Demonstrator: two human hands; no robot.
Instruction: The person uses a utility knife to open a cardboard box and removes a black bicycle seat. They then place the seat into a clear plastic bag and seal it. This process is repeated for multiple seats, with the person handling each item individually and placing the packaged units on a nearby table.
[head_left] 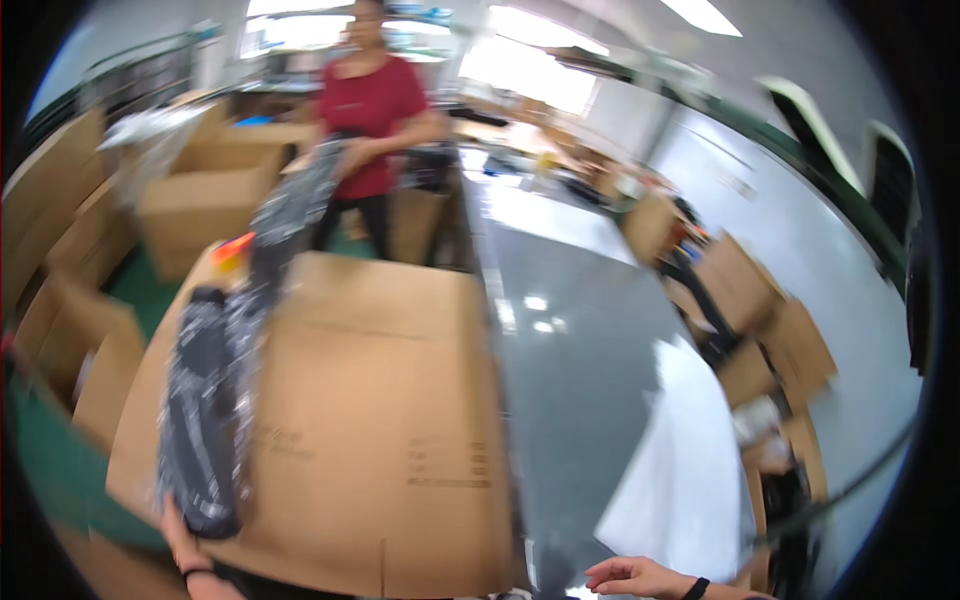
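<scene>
A long dark package in clear plastic wrap (203,420) lies along the left part of a large flat cardboard box (370,400). My left hand (183,545) grips its near left end, with the fingers partly hidden against the wrap. A second plastic-wrapped dark package (290,215) runs beside it, its far end raised in a co-worker's hands. My right hand (640,577) is open and holds nothing, low over the near edge of the grey table (560,360), close to a white sheet (680,460).
A co-worker in a red shirt (370,110) stands beyond the cardboard. Open cartons (205,210) crowd the left side over a green floor. A roll of orange and yellow tape (232,252) sits at the box's far left. More cartons (740,285) line the right wall.
</scene>
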